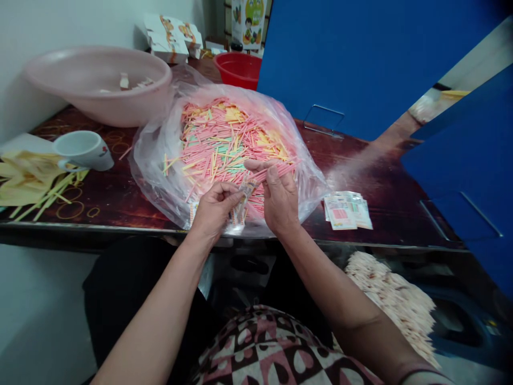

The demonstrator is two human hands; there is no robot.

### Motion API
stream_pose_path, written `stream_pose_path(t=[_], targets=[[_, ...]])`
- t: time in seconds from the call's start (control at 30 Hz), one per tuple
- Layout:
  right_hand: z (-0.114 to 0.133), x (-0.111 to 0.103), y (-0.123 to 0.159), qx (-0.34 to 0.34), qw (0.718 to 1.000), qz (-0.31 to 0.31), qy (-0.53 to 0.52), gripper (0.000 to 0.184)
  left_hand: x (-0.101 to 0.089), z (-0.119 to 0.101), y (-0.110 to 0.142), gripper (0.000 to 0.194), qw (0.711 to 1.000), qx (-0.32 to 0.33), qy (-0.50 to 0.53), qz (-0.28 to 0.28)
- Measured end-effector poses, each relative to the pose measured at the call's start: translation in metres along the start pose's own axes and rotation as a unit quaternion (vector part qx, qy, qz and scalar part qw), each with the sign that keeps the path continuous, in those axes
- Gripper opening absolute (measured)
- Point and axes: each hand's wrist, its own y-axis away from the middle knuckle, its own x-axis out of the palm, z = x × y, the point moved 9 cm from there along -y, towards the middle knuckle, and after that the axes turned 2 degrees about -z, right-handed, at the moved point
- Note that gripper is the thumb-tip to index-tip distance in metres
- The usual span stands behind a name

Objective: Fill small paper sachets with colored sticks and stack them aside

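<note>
Where blue panels [340, 69] edge the table [108, 198], left grip [214, 207] pinches a likely packet [247, 188], right grip [281, 202] pink sticks [286, 169].

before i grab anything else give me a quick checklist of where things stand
1. Right hand has a bunch of pink sticks: ok
2. Left hand grips the small clear packet: ok
3. Packet mouth open wide enough: cannot tell, too small and partly covered by the fingers
4. Big plastic bag open, with loose sticks exposed: ok
5. Loose sticks sorted by colour: not ok, pink, yellow and green lie mixed
6. White cup apart from both hands: ok
</note>
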Motion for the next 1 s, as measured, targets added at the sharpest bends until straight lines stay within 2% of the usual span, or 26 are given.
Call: stream_pose_path(t=[0.17, 0.3, 0.5, 0.6, 0.7, 0.8, 0.87, 0.9, 1.0], targets=[[-0.003, 0.001, 0.001, 0.009, 1.0, 0.006, 0.001, 0.047, -0.001, -0.002, 0.0, 0.024, 0.999, 0.029, -0.022, 0.005], [-0.004, 0.004, -0.001, 0.014, 0.998, 0.056, 0.037, 0.044, -0.004, -0.006, -0.001, 0.017, 0.994, 0.077, -0.078, -0.001], [-0.013, 0.009, -0.002, 0.042, 0.995, 0.08, 0.037, 0.054, -0.002, -0.001, -0.002, 0.015, 0.992, 0.058, -0.11, -0.012], [-0.016, 0.011, -0.001, 0.03, 0.996, 0.079, 0.041, 0.056, 0.0, 0.0, -0.003, 0.016, 0.992, 0.052, -0.113, -0.016], [-0.022, -0.005, -0.007, 0.015, 0.996, 0.048, 0.069, 0.055, -0.006, 0.001, -0.006, 0.014, 0.994, 0.047, -0.086, -0.05], [-0.033, -0.029, -0.018, 0.028, 0.985, 0.037, 0.165, 0.042, -0.016, 0.0, -0.01, 0.014, 0.993, 0.05, -0.052, -0.095], [-0.039, -0.035, -0.023, 0.029, 0.952, 0.082, 0.294, 0.031, -0.019, 0.0, -0.011, 0.015, 0.993, 0.05, -0.043, -0.1], [-0.042, -0.033, -0.024, 0.023, 0.921, 0.119, 0.37, 0.028, -0.019, 0.0, -0.012, 0.016, 0.993, 0.049, -0.042, -0.096], [-0.051, -0.02, -0.017, 0.004, 0.798, 0.241, 0.553, 0.024, -0.018, 0.001, -0.011, 0.016, 0.994, 0.042, -0.046, -0.087]])
